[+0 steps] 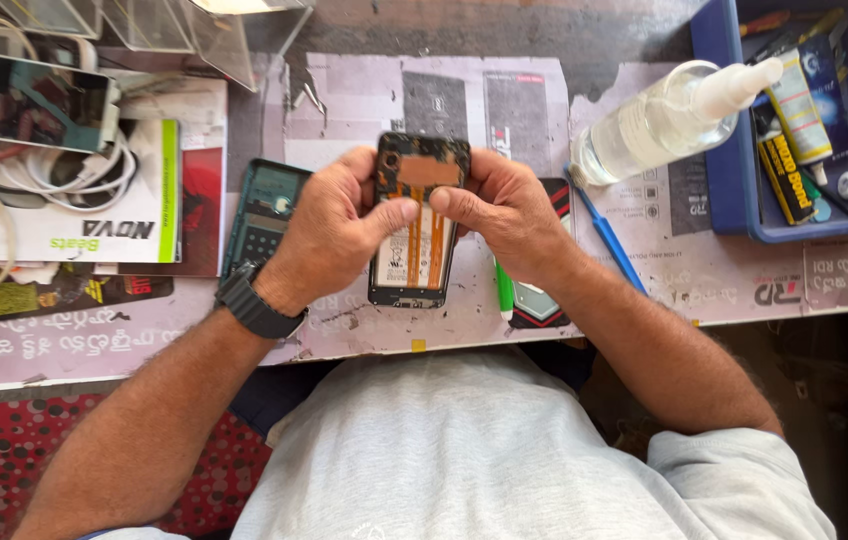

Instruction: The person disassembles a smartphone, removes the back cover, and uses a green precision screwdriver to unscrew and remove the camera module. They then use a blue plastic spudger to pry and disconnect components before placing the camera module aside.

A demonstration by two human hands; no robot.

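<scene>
The worktop (pixel 364 90) is covered with printed paper sheets, worn and torn in places, and bare grey surface shows near its far edge. A blue tray (pixel 719 120) stands at the far right corner. Clear plastic covers (pixel 194 30) lie at the far left edge. Below the near edge, a red patterned mat (pixel 34 450) covers the floor. Daylight is soft and even.

Worn surface (pixel 544 35), covered with printed paper sheets (pixel 364 95). At 9 o'clock: white box (pixel 94 225) with coiled white cable (pixel 84 175) on it. Teal phone part (pixel 262 210) just left of centre. Blue toothbrush (pixel 606 235) at 3 o'clock. Blue tray (pixel 719 110) at 2 o'clock, clear squeeze bottle (pixel 659 120) lying against its rim. Clear plastic stand (pixel 214 35) at 11 o'clock.
</scene>
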